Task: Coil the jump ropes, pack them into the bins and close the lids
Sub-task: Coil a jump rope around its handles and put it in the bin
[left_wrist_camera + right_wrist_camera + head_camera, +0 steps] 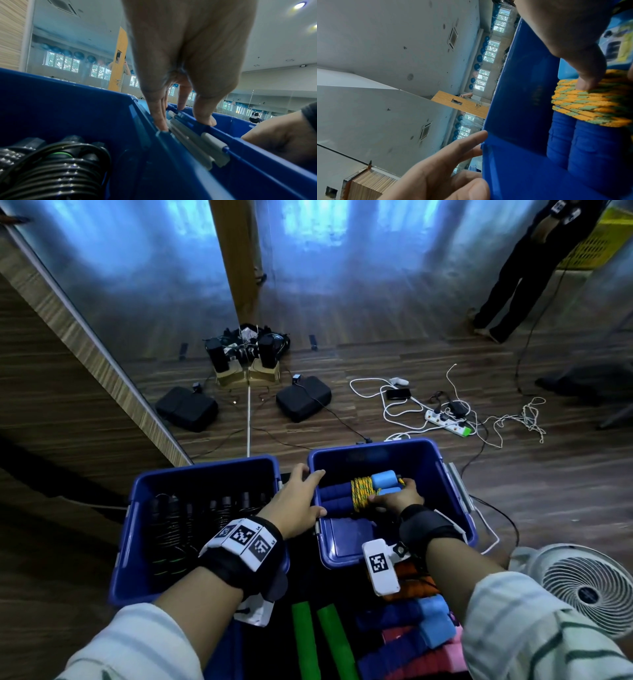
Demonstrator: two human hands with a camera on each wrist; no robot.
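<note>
My right hand (394, 501) reached down inside the right bin (455, 508), fingers and thumb curled round a coiled jump rope (363, 493): yellow-and-green cord wound about two dark blue foam handles, light blue end caps toward the bin's far right. In the right wrist view my thumb (589, 81) pressed on the cord windings, and the bundle lay against the bin's far wall. My left hand (298, 505) rested flat, fingers straight and spread, across the rim between the two bins; the left wrist view showed my fingertips (161, 121) touching the rim of the left bin (137, 508) beside the grey latch (202, 147) of the right bin, the thumb on the right bin's edge. It held nothing.

The right bin serves as landmark. Its floor nearer me was bare blue. Just left of it, touching or almost so, stood the left bin, filled with black coiled ropes (178, 522). Nearer me than the right bin lay more bundles: two green handles (318, 642), an orange coil partly hidden by my wrist marker, and dark blue, light blue and pink handles (418, 631) stacked together. To its near right stood a white fan (579, 587). Beyond it on the wooden floor lay a white power strip (448, 422) with tangled white cables, two black cases (303, 398) and a mirrored wall. Far right beyond it stood a person's dark trouser legs (513, 278) by a yellow crate (603, 244).
</note>
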